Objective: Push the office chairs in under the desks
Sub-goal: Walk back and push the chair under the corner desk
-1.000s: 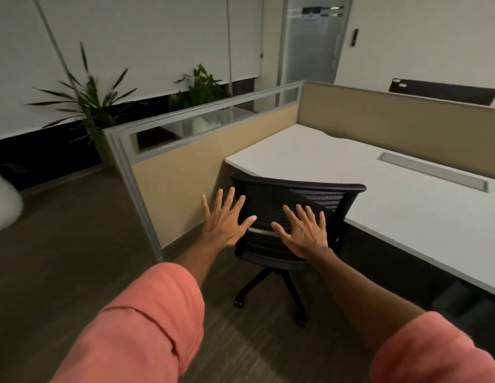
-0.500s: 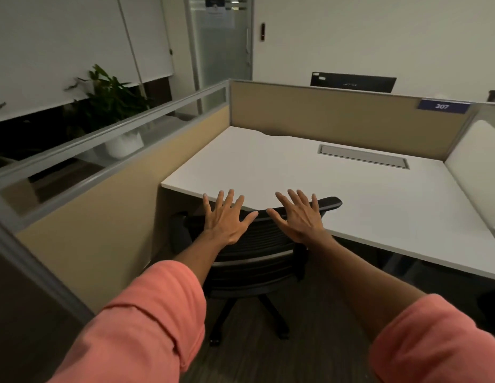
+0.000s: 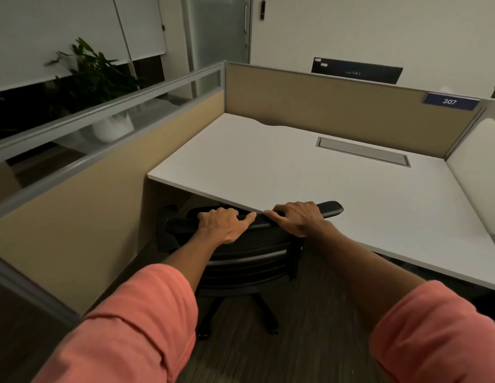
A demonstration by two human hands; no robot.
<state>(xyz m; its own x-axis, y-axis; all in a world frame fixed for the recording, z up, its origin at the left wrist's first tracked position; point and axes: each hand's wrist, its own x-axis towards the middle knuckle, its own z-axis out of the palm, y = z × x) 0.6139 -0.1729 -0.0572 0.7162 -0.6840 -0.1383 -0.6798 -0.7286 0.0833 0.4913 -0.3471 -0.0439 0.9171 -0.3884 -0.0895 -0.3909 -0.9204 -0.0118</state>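
A black mesh-backed office chair (image 3: pixel 249 252) stands at the front edge of a white desk (image 3: pixel 310 172), its seat hidden under the desktop and its wheeled base showing on the floor below. My left hand (image 3: pixel 223 223) grips the top rail of the chair's backrest left of centre, fingers curled over it. My right hand (image 3: pixel 297 217) grips the same rail just to the right. The rail's right end pokes out past my right hand, level with the desk edge.
Tan partition panels (image 3: pixel 323 106) with glass tops wall the desk at the left and back; a blue "307" plate (image 3: pixel 449 101) sits at the back right. A grey cable flap (image 3: pixel 364 152) lies in the desktop. A potted plant (image 3: pixel 99 87) stands beyond the left partition. A dark monitor (image 3: pixel 357 70) shows behind.
I have moved closer to the desk. My hands went from flat and open behind the backrest to curled over its top rail, and the chair now sits against the desk edge.
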